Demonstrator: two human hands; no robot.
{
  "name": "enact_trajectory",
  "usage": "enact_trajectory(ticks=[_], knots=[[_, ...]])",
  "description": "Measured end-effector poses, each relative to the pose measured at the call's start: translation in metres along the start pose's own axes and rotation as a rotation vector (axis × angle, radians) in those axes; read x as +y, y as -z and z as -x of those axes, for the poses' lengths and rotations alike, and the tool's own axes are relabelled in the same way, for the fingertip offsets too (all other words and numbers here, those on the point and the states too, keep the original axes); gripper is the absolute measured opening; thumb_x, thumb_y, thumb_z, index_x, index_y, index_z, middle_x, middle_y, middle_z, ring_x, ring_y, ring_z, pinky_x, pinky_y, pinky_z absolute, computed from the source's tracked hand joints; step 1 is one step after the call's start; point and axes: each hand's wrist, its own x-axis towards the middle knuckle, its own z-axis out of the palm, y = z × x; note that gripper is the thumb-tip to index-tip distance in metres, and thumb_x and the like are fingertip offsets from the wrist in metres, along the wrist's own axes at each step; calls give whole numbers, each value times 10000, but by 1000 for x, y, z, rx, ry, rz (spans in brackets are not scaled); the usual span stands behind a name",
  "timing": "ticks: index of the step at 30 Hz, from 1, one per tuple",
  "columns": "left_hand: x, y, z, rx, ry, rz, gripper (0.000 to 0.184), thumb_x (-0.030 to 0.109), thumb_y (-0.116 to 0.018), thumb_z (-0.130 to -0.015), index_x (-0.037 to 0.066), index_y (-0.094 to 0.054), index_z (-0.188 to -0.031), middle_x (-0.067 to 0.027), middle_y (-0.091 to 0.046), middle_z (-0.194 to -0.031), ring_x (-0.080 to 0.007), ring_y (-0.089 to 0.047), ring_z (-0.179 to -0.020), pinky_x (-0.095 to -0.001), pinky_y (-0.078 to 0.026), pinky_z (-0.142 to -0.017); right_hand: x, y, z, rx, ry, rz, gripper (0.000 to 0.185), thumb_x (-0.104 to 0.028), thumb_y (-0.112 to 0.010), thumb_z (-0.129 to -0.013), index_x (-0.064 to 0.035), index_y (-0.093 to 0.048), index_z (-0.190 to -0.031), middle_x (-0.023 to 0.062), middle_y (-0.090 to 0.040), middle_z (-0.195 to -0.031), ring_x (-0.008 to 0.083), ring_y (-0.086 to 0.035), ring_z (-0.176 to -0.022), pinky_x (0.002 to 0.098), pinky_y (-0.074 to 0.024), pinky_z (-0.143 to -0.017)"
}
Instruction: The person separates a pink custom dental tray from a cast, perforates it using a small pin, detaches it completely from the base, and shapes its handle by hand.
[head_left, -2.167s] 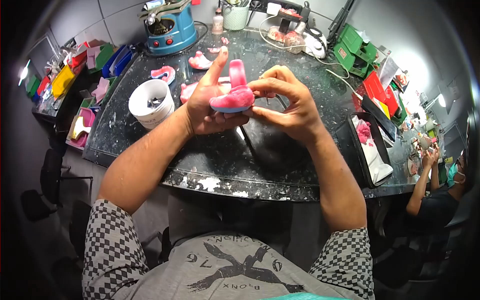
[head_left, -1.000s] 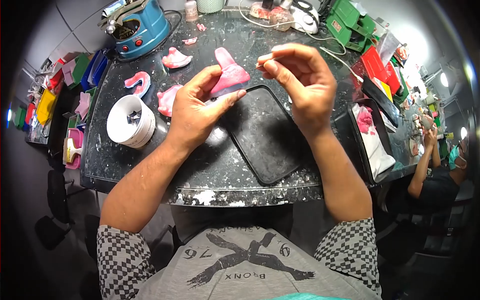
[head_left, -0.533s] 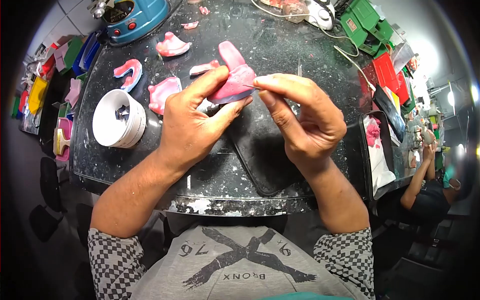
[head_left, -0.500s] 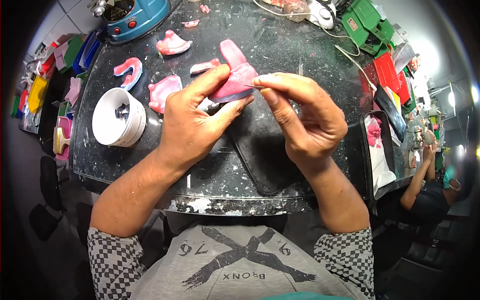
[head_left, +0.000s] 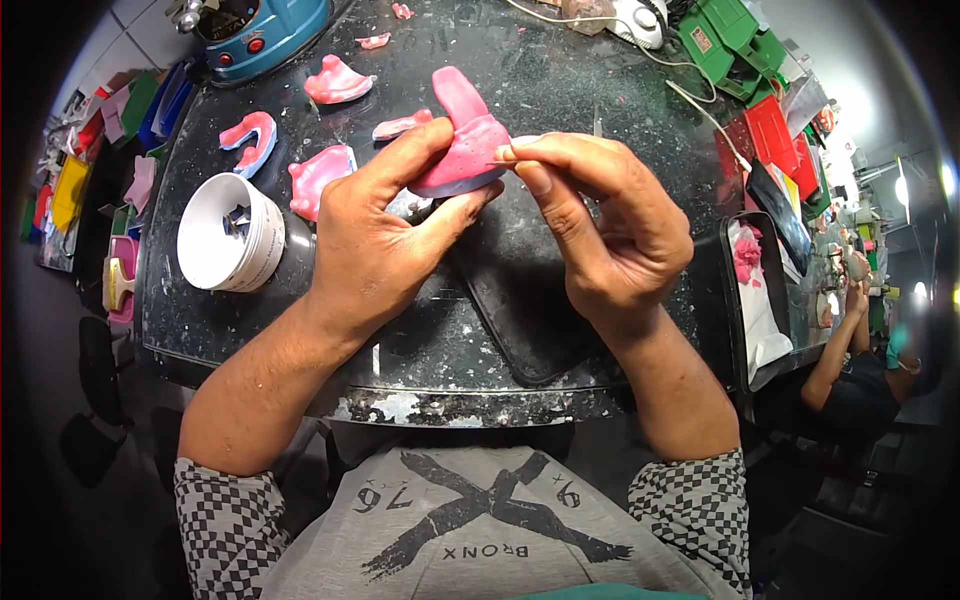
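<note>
My left hand (head_left: 372,222) grips a pink dental tray (head_left: 473,148) with an upright handle and a greyish-blue lower edge, thumb and fingers on either side of it. At the tray's right side, my right hand (head_left: 622,222) is closed in a pinch. Between its fingertips is a small thin metal piece, mostly hidden, with its tip by the pink surface. Left of my left hand stands a white tub (head_left: 232,235) with shiny metal bits inside. Other pink dental pieces lie beyond, including a horseshoe-shaped one (head_left: 262,143) and a peaked one (head_left: 338,80).
A dark mat (head_left: 530,340) lies on the stained black tabletop (head_left: 420,350) below my hands. At the back left sits a blue machine (head_left: 270,40). Green bins (head_left: 722,45), a white cable (head_left: 705,115) and a black tray (head_left: 735,310) line the right. Another person (head_left: 855,370) works at far right.
The dental tray and my left hand have shifted slightly left and up in view, as has the tabletop. My right fingertips stay by the tray's right side, and the metal tip shows less.
</note>
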Motion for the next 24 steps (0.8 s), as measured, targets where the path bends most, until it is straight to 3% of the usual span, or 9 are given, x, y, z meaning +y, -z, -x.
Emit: enact_trajectory(ticks=[10, 12, 13, 14, 17, 24], knots=[[-2, 0, 0, -27, -26, -148, 454, 36, -804, -792, -55, -633, -1203, -154, -723, -1100, -186, -694, -1029, -299, -541, -894, -2, 6, 0, -99, 91, 125, 199, 60, -745, -811, 4, -720, -1000, 120, -724, -925, 227, -705, -846, 306, -558, -764], [-3, 1, -3, -18, -56, 22, 430, -6, -776, -789, -47, -629, -1191, -145, -714, -1119, -187, -686, -1055, -299, -534, -909, -3, 8, -3, -79, 105, 146, 192, 57, -741, -820, -1, -718, -1001, 114, -721, -928, 215, -699, -840, 299, -553, -765], [0, 3, -6, -124, -17, 70, 440, -72, -702, -795, -44, -592, -1220, -156, -673, -1214, -200, -648, -1142, -310, -496, -995, -2, 9, -5, 46, 63, 60, 182, 49, -738, -831, -5, -714, -1004, 105, -719, -938, 201, -693, -839, 289, -548, -765], [1, 2, -9, -129, -28, 68, 440, -72, -702, -795, -44, -592, -1220, -156, -673, -1214, -200, -648, -1142, -310, -496, -995, 0, 9, -7, 167, 24, -29, 173, 42, -734, -843, -9, -710, -1006, 97, -716, -947, 187, -687, -837, 280, -543, -765], [5, 2, -9, -145, 11, 359, 517, -142, -589, -784, -30, -498, -1281, -192, -571, -1367, -236, -553, -1282, -361, -394, -1129, 4, 7, -1, 175, -40, -46, 151, 17, -732, -866, 2, -700, -1013, 91, -713, -963, 169, -689, -842, 271, -542, -753], [5, 3, -10, -187, -5, 445, 497, -150, -590, -769, -20, -503, -1241, -191, -587, -1346, -241, -555, -1280, -382, -397, -1128, -5, 5, -1, 130, -80, -130, 140, 3, -719, -886, 13, -698, -1025, 94, -722, -971, 157, -706, -879, 267, -556, -781]])
